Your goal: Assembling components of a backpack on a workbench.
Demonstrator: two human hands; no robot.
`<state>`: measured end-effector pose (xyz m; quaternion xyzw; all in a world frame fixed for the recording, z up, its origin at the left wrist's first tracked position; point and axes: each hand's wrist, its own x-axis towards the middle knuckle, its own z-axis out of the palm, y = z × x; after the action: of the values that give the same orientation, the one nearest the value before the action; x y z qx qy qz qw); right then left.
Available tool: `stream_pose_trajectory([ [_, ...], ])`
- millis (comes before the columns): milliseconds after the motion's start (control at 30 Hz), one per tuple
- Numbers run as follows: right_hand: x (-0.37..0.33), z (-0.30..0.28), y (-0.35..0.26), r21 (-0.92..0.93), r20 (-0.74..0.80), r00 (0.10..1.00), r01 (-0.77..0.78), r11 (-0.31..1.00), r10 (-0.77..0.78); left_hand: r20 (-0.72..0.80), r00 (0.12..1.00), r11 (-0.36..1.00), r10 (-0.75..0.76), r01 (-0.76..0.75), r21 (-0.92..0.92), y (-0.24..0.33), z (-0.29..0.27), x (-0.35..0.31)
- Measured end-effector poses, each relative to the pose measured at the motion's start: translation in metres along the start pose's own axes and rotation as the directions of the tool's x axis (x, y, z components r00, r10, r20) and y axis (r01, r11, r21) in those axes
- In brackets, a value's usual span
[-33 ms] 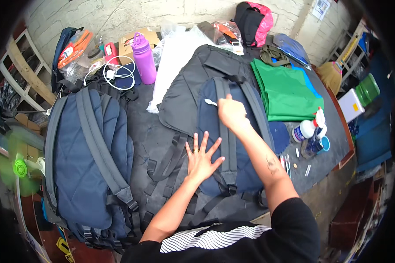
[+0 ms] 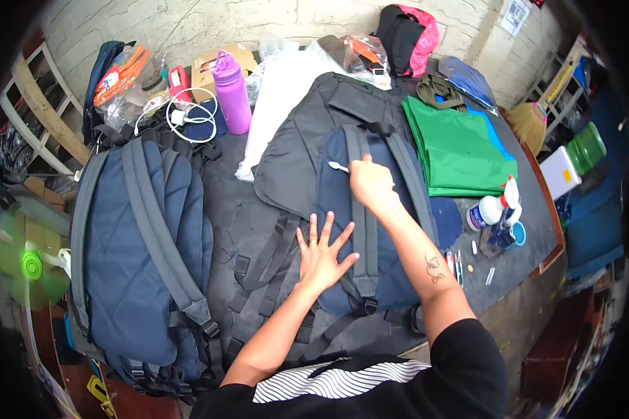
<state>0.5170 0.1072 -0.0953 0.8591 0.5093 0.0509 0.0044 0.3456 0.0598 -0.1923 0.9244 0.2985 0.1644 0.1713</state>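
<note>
A dark navy backpack panel [image 2: 398,279] with grey shoulder straps [image 2: 365,269] lies flat on the dark table before me. It is joined to, or rests against, a dark grey fabric piece [image 2: 292,164]; I cannot tell which. My right hand [image 2: 372,185] is closed around a white toothbrush [image 2: 338,167], its head pointing left over the upper part of the panel beside the left strap. The rest of its handle is hidden in my fist. Fingers spread, my left hand [image 2: 321,262] presses flat on the panel's left edge.
Another navy backpack [image 2: 122,279] lies at the left. Behind stand a purple bottle [image 2: 233,101] and white plastic sheeting [image 2: 279,105]. Folded green fabric [image 2: 461,153], a spray bottle [image 2: 483,214] and a blue cup [image 2: 516,232] are to the right. A green fan [image 2: 31,265] spins at far left.
The view has shifted very slightly. Both hands keep about the same places, the right still gripping the toothbrush.
</note>
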Motion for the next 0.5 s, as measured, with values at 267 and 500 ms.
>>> stream_pose_trajectory([
  [267,0.004,0.019,0.004,0.035,0.049,0.997,0.064,0.997,-0.066,0.002,1.0,1.0,-0.02,0.02,-0.019,-0.001,0.001,0.002],
  [500,0.008,0.027,0.002,0.077,-0.163,0.985,0.075,0.994,-0.062,0.008,1.0,0.999,-0.014,0.014,-0.028,-0.004,0.0,0.005],
])
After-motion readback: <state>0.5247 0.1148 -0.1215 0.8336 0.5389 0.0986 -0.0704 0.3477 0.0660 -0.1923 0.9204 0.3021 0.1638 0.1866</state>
